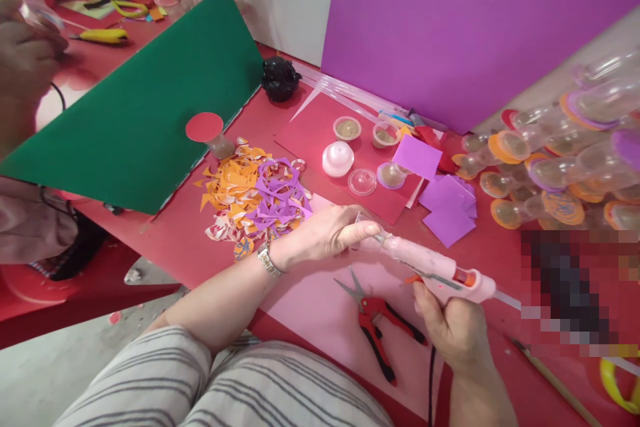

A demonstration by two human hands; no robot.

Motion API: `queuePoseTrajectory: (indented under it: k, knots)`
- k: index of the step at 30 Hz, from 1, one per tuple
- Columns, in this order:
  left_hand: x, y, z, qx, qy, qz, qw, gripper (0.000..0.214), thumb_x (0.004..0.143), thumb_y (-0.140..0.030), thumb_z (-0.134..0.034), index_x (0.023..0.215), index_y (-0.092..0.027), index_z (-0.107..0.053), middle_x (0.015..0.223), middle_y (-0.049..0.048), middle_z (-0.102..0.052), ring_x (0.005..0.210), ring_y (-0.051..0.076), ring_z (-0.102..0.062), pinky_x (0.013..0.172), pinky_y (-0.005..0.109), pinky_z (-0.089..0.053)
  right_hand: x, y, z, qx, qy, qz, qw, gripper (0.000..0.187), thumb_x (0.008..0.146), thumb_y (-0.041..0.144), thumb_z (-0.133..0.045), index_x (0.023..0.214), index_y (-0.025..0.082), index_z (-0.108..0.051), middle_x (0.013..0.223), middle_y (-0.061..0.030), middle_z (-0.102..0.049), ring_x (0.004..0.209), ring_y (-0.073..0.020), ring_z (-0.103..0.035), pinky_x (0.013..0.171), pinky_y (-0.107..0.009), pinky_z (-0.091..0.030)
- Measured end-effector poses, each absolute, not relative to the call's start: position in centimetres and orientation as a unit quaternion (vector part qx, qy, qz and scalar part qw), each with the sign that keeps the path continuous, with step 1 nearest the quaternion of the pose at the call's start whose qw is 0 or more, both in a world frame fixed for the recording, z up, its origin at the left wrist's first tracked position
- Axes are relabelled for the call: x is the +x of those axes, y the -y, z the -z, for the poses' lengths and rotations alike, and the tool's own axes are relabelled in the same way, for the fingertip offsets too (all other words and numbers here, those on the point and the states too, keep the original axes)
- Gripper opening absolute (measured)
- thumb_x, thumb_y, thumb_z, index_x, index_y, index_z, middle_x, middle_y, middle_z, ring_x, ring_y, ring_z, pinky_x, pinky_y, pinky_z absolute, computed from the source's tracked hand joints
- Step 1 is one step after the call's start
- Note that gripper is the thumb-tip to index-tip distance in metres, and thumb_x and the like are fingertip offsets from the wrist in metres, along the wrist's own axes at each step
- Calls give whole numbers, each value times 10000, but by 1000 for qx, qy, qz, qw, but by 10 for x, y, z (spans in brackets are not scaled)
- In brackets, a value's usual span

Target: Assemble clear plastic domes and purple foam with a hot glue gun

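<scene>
My right hand (457, 330) grips the handle of a pink hot glue gun (425, 260), a finger at its orange trigger. The gun points left, and a clear glue stick (507, 299) sticks out of its back end. My left hand (330, 233), thumb and fingers closed, is at the nozzle on a clear plastic piece, mostly hidden by the fingers. Below them, red and black handled snips (373, 313) lie with blades apart on a pink sheet (310, 293). Beyond my hands stand a white round container (338, 159), a clear lid (362, 181) and small cups of sand-coloured material (347, 128).
Orange and purple paper scraps (255, 187) lie left of centre. Purple paper squares (450, 207) sit at right, beside stacked clear plastic shapes (550, 160). A green board (150, 113) stands at left, beyond which another person's hand (27, 60) shows. A purple panel (450, 27) stands behind.
</scene>
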State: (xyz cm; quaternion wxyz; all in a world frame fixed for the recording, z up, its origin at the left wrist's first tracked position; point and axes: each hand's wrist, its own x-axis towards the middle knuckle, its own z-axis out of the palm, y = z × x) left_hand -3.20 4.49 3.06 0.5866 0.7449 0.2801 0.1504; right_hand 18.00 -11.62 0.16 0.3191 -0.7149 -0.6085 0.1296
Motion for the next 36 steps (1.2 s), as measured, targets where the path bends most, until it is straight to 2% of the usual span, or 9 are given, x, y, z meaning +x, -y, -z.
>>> queuePoseTrajectory:
  k: [3,8,12,15,18,21,26,29,36]
  knots:
    - [-31,-45,-31,743,-289,-146,585,823,884,-865,-259,907,-129,-628,655,9,-610,572,124,-583,564,236,-444,181,117,0,-722,602,-126,318,603,915,702,-506,536,242,-598,420,-55,-593,372,-201,-587,422,-306,-488]
    - [-30,-42,-27,770,-298,-180,535,852,848,-859,-365,1190,-121,-619,742,29,-673,676,167,-657,626,262,-490,179,116,-4,-731,562,-188,338,611,913,725,-501,571,233,-617,428,-60,-620,360,-189,-602,364,-267,-448]
    - [-27,-40,-14,832,-288,-223,419,920,820,-846,-418,1343,-97,-525,990,130,-743,847,232,-730,741,331,-571,175,118,-3,-738,514,-222,378,566,883,720,-568,565,252,-558,444,-31,-622,366,-163,-587,376,-251,-463]
    - [-25,-37,-6,874,-293,-228,314,932,795,-805,-541,1413,-112,-458,1234,205,-695,992,281,-746,815,380,-602,173,121,5,-744,468,-252,406,494,874,656,-638,611,249,-538,533,-20,-671,463,-162,-641,442,-250,-513]
    - [-23,-34,-3,893,-299,-214,260,940,782,-763,-617,1436,-115,-427,1232,199,-689,934,267,-761,795,364,-610,172,123,12,-733,434,-293,435,456,885,600,-659,641,246,-507,559,-8,-667,520,-164,-653,515,-272,-556]
    - [-24,-33,-5,893,-297,-211,263,904,810,-750,-600,1443,-131,-419,1250,190,-672,875,242,-760,782,364,-614,172,122,12,-724,416,-317,450,466,885,596,-659,639,246,-474,543,-3,-645,511,-162,-634,511,-283,-554]
    - [-28,-37,-11,851,-260,-285,356,939,777,-813,-552,1450,-175,-408,1328,184,-641,1033,263,-728,867,373,-603,173,121,5,-740,425,-269,447,485,841,630,-693,613,242,-510,556,-18,-681,481,-164,-648,454,-264,-538]
    - [-29,-41,-15,815,-244,-314,421,906,791,-795,-555,1434,-170,-428,1250,158,-679,881,211,-729,821,344,-603,173,119,0,-741,446,-228,447,497,829,665,-687,608,241,-551,528,-20,-677,442,-167,-639,412,-259,-518]
    - [-30,-41,-21,851,-251,-265,378,528,842,-467,-777,1238,-196,-559,1147,96,-664,1002,224,-681,837,335,-596,171,114,-9,-728,489,-221,428,540,853,710,-627,588,240,-601,463,-24,-647,375,-159,-603,359,-245,-478]
